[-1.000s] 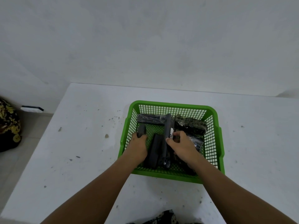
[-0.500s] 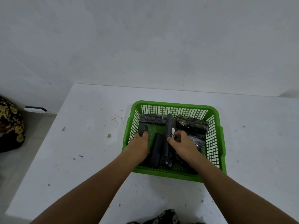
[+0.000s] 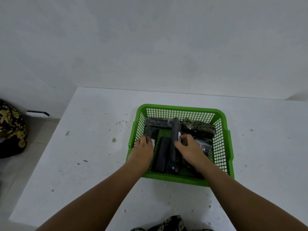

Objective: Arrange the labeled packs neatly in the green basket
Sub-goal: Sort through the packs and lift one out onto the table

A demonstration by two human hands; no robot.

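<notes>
Hands inside green basket gripping dark packs (far-left floor bare).

Plain grey wall fills the upper frame, speckled white table below it, tiled floor at left.

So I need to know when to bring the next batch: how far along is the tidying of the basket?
Partway. All visible packs are already inside the green basket, none on the white table. In hand: the left hand holds a dark pack by the left wall, the right hand an upright pack. Left: the packs lie at mixed angles, like the patterned pack.
</notes>
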